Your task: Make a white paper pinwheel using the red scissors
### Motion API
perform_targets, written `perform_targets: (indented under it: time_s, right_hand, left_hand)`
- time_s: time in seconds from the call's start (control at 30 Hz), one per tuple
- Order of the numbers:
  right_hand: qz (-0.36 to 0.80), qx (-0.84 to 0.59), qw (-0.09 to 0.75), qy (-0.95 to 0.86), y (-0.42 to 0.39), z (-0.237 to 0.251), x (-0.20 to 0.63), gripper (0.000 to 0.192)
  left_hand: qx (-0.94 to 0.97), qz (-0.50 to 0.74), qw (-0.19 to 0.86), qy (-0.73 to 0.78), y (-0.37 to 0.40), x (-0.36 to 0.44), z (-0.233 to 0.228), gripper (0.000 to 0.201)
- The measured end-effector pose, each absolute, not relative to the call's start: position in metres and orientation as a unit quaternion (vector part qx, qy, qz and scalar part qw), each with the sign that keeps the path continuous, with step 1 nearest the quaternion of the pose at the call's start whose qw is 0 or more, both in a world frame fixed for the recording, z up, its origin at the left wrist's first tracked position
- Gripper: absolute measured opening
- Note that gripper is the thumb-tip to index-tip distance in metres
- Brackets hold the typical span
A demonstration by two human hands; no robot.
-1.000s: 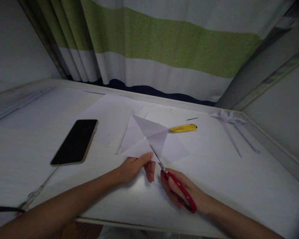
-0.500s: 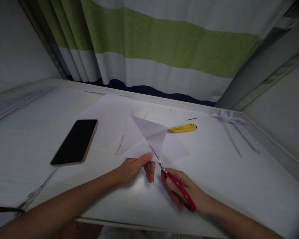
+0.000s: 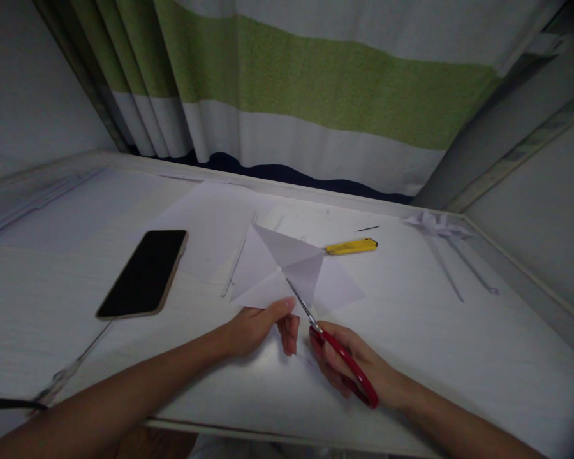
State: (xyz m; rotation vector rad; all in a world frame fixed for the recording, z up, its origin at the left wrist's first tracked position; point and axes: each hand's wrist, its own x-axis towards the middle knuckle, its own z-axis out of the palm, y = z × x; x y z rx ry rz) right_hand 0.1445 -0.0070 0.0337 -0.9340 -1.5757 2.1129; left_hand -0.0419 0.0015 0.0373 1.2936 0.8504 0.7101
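Observation:
My left hand [image 3: 261, 326] pinches the near edge of a creased white paper square [image 3: 287, 264], lifting it off the white table [image 3: 459, 357]. My right hand [image 3: 351, 366] grips red-handled scissors [image 3: 337, 354]. Their thin blades point up and left into a slit in the paper, next to my left thumb. The paper shows diagonal folds that meet near its centre.
A black phone [image 3: 146, 271] lies face up at the left. A flat white sheet [image 3: 210, 226] and thin paper strips lie behind the folded paper. A yellow utility knife [image 3: 351, 246] rests to its right. Folded paper pieces with long sticks [image 3: 440, 233] sit at the far right. Striped curtain behind.
The scissor blades have slid slightly farther up into the paper. Both hands stay almost where they were.

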Motion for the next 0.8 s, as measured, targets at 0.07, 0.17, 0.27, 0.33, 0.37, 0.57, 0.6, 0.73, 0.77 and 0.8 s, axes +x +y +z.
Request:
perform_targets:
  time_s: [0.07, 0.17, 0.27, 0.33, 0.37, 0.57, 0.6, 0.73, 0.77, 0.8]
  right_hand:
    - [0.742, -0.329, 0.173, -0.558, -0.0069, 0.0332, 0.145, 0.039]
    - [0.736, -0.329, 0.174, -0.566, -0.0068, 0.0316, 0.1459, 0.038]
    - [0.736, -0.326, 0.175, -0.567, -0.0073, 0.0298, 0.1466, 0.037]
    - [0.736, -0.326, 0.176, -0.566, -0.008, 0.0286, 0.1471, 0.035]
    - [0.734, -0.328, 0.177, -0.568, -0.0083, 0.028, 0.1473, 0.035]
    - [0.733, -0.332, 0.175, -0.568, -0.0092, 0.0266, 0.1482, 0.034]
    - [0.733, -0.333, 0.174, -0.567, -0.0092, 0.0269, 0.148, 0.034]
    - [0.733, -0.335, 0.177, -0.565, -0.0093, 0.0292, 0.1465, 0.036]
    - [0.735, -0.334, 0.177, -0.563, -0.0093, 0.0298, 0.146, 0.036]
    - [0.737, -0.333, 0.176, -0.561, -0.0093, 0.0303, 0.1456, 0.037]
  left_hand:
    - [0.573, 0.313, 0.655, 0.38, 0.0008, -0.0423, 0.0396, 0.055]
    - [0.575, 0.312, 0.649, 0.388, 0.0001, -0.0429, 0.0418, 0.054]
    - [0.575, 0.312, 0.652, 0.382, 0.0002, -0.0429, 0.0409, 0.054]
    - [0.572, 0.314, 0.656, 0.378, 0.0006, -0.0427, 0.0395, 0.054]
    - [0.572, 0.313, 0.659, 0.376, 0.0009, -0.0427, 0.0391, 0.054]
    - [0.584, 0.311, 0.65, 0.375, 0.001, -0.0425, 0.0417, 0.056]
    - [0.583, 0.314, 0.648, 0.376, 0.0009, -0.0426, 0.0417, 0.056]
    - [0.581, 0.313, 0.655, 0.369, 0.0014, -0.0434, 0.0379, 0.056]
    - [0.579, 0.314, 0.658, 0.365, 0.0016, -0.0435, 0.0367, 0.056]
    - [0.577, 0.316, 0.661, 0.362, 0.0017, -0.0436, 0.0358, 0.055]
